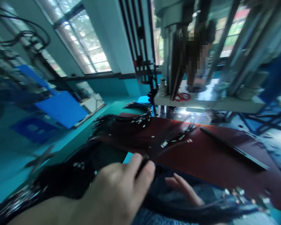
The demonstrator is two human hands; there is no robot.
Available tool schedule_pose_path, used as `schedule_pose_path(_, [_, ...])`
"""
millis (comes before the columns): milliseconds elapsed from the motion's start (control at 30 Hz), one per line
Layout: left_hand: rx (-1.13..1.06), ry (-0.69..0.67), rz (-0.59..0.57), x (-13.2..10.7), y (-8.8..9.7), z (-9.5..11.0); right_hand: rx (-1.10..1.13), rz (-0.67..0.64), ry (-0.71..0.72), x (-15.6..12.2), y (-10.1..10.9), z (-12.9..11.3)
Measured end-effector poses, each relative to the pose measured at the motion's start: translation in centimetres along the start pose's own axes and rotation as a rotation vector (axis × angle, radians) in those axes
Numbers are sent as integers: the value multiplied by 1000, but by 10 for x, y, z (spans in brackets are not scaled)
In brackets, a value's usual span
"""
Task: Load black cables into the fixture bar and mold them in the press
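My left hand (117,184) is closed in front of me, its thumb and fingers pinching black cable (144,164). Just right of it, over my lap, lies a bundle of thin black cables (196,209) with shiny metal ends (243,197) pointing right. My right hand (187,189) shows only in part: some fingers reach out beyond the bundle, which crosses over the palm and hides it. The hand seems to hold the bundle from below. Motion blurs the ends.
More black cables (117,125) with light tips spread over the reddish-brown table (215,156). A dark metal bar (234,148) lies at its right. Behind stand a machine with a pale bench (208,104), red-handled scissors (182,97) and a person's hand. A blue board (62,107) is at left.
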State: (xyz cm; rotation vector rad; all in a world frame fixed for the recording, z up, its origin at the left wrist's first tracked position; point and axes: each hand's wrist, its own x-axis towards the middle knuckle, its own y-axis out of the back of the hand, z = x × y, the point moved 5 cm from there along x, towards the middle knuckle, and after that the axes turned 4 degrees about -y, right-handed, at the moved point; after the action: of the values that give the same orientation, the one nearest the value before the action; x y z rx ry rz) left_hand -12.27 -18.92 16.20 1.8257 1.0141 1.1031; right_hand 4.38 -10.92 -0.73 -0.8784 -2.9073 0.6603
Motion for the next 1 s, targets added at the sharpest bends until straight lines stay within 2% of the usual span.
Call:
schedule_pose_path(67, [-30,-246,-105,28,-22,25,153,92,66,-3,-7,-4])
schedule_pose_path(100, [-33,-335,-145,42,-32,31,216,148,116,-5,-6,-10])
schedule_pose_path(167, [-16,-456,-202,67,-54,33,288,256,201,-11,4,-23])
schedule_pose_path(233, [-2,-550,-254,84,-83,31,297,351,225,-18,21,-31])
schedule_pose_path(367, [-83,-609,-410,91,-150,37,127,522,175,-21,59,-30])
schedule_pose_path(433, [-194,-575,-411,94,-168,50,-44,563,178,-16,72,-30])
schedule_pose_path(500, [-371,-535,-355,103,-169,68,-205,580,202,-11,81,-34])
schedule_pose_path(567, [-657,-517,-318,119,-158,90,-303,578,232,-7,87,-39])
schedule_pose_path(633, [-1017,-511,-380,139,-147,112,-304,570,248,-5,94,-45])
schedule_pose_path(700, [-1283,-466,-491,156,-142,129,-201,574,257,-8,105,-50])
schedule_pose_path(733, [-1354,-433,-528,164,-142,135,-128,585,282,-12,111,-54])
schedule_pose_path(800, [-1401,-362,-525,174,-145,140,-18,629,402,-22,126,-67])
schedule_pose_path(867, [-1406,-320,-473,179,-148,142,-77,699,510,-31,138,-84])
schedule_pose_path(933, [-1404,-283,-450,181,-153,144,-233,738,473,-32,144,-96])
schedule_pose_path(1000, [-1438,-229,-514,182,-161,149,-340,726,348,-26,145,-102])
